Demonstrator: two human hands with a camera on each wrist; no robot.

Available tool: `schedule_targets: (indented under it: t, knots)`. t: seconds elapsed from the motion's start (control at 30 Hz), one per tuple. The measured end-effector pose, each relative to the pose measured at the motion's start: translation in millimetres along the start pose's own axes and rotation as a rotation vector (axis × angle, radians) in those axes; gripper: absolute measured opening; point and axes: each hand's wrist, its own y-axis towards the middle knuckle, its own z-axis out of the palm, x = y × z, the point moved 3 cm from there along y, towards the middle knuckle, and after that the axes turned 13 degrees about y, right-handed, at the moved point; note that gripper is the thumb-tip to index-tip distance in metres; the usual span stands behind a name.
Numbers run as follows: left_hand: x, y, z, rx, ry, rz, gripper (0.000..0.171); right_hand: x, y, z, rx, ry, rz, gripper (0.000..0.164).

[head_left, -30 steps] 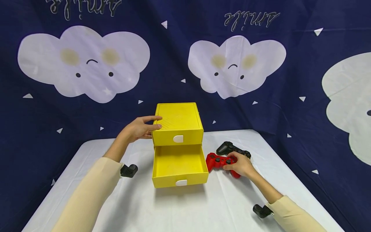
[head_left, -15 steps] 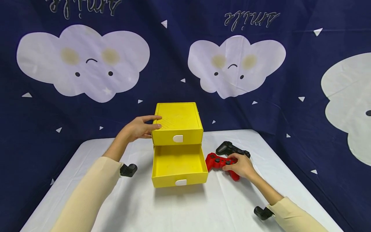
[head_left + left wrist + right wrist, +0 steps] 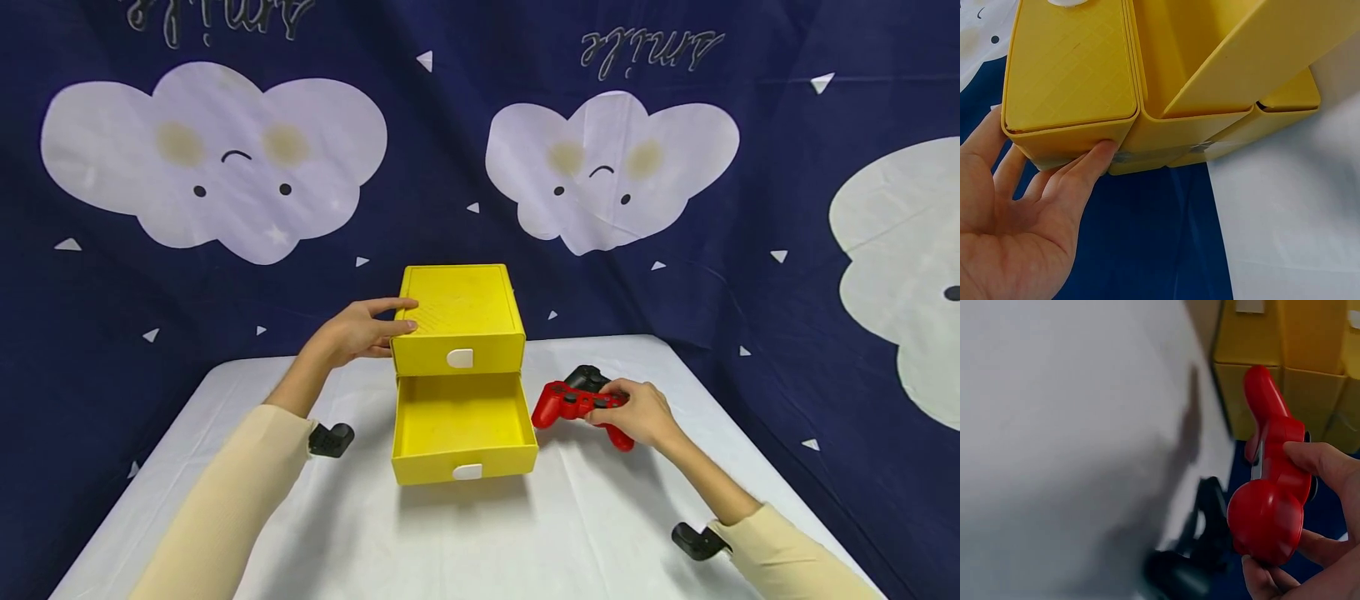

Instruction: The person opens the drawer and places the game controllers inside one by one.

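Note:
In the head view, a yellow drawer unit (image 3: 459, 300) stands at mid-table with its second drawer (image 3: 463, 421) pulled out; the drawer's inside is bare. My left hand (image 3: 357, 335) rests on the unit's left side, with fairly straight fingers over the top edge and against the side wall. A red game controller (image 3: 558, 404) is pinched by my right hand (image 3: 643, 414) along its right part. In the right wrist view the controller (image 3: 1266, 519) is raised off the white surface. Behind it lies a black game controller (image 3: 587, 377), partly hidden by the red one.
A white cloth covers the table (image 3: 480, 542). Dark blue fabric (image 3: 435, 167) with cloud prints hangs close behind and at the sides. Below the pulled-out drawer, the left wrist view shows a further shut drawer (image 3: 1294, 94).
My right hand has lifted the red controller and moved it slightly back and right, covering more of the black one. My left hand and the drawer unit stay put.

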Motion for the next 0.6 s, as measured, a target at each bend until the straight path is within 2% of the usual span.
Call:
schedule_targets:
  t: [0.13, 0.37, 0.6]
  knots:
    - [0.3, 0.1, -0.2, 0.002, -0.003, 0.003, 0.062, 16, 0, -17, 0.009, 0.000, 0.014, 0.054]
    - [0.1, -0.6, 0.6, -0.004, -0.002, 0.003, 0.061, 45, -2, -45, 0.029, -0.024, -0.014, 0.055]
    - [-1.2, -2.8, -0.1, -0.001, 0.005, 0.005, 0.062, 75, -10, -60, 0.094, -0.025, -0.017, 0.055]
